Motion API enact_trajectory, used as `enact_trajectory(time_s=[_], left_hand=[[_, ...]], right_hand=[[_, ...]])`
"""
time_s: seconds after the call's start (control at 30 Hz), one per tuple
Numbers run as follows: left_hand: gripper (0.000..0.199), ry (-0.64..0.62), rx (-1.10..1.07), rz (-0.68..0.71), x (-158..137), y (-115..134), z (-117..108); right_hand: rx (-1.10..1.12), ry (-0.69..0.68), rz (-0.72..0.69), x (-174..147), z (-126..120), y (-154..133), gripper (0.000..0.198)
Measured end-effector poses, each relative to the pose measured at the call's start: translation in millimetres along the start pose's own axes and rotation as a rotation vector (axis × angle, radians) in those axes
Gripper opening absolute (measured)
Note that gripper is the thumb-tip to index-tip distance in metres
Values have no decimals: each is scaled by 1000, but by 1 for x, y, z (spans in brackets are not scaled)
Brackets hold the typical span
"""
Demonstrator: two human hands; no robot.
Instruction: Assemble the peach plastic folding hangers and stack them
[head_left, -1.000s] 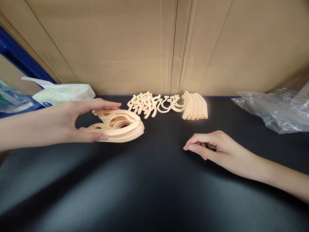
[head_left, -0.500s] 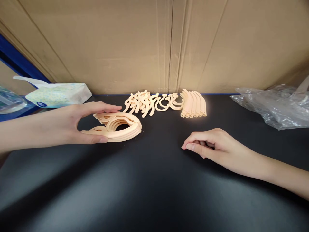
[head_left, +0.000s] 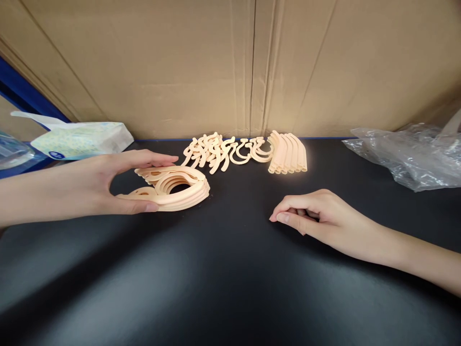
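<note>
On the left of the black table lies a stack of peach plastic folding hangers (head_left: 187, 194), nested together with a round opening in the middle. My left hand (head_left: 97, 182) spans this stack, thumb on the near side and fingers on the far side. My right hand (head_left: 309, 214) rests on the tabletop to the right, fingers curled in and thumb against the index finger; nothing shows in it. Behind them lie loose curved pieces (head_left: 212, 151) in a heap, several hooks (head_left: 240, 153) and a row of hollow curved hanger arms (head_left: 288, 154).
A tissue pack (head_left: 84, 139) sits at the back left, beside a clear plastic object (head_left: 14, 151) at the edge. Crumpled clear plastic bags (head_left: 410, 156) lie at the back right. A cardboard wall (head_left: 180, 62) closes off the far side of the black table (head_left: 230, 278).
The view has shifted very slightly. Both hands keep their places, and the stack of hangers stays under my left hand.
</note>
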State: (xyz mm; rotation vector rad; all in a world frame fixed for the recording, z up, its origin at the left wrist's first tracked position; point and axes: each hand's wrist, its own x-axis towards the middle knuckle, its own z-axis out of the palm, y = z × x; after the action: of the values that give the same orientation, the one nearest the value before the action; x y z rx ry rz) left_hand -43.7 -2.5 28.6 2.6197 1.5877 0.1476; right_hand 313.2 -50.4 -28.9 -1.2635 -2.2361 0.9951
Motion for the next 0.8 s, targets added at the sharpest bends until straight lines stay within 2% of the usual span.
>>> enact_trajectory(time_s=[0.13,0.37,0.57,0.67,0.8], left_hand=[[77,-53,-12,-64,3,-6,-1],[75,-76,-21,-103,1,6,-2],[95,-57,103,-108,0,-24,4],[105,-71,69,-64,1,-28,5],[97,-42,45,-88,1,-19,5]], right_hand=[[-6,2,4,-1,0,0,28],[-7,0,9,-1,0,-1,27],[-14,2,6,-1,-1,0,26],[-14,4,4,-1,0,1,25],[-22,8,-5,-1,0,2,23]])
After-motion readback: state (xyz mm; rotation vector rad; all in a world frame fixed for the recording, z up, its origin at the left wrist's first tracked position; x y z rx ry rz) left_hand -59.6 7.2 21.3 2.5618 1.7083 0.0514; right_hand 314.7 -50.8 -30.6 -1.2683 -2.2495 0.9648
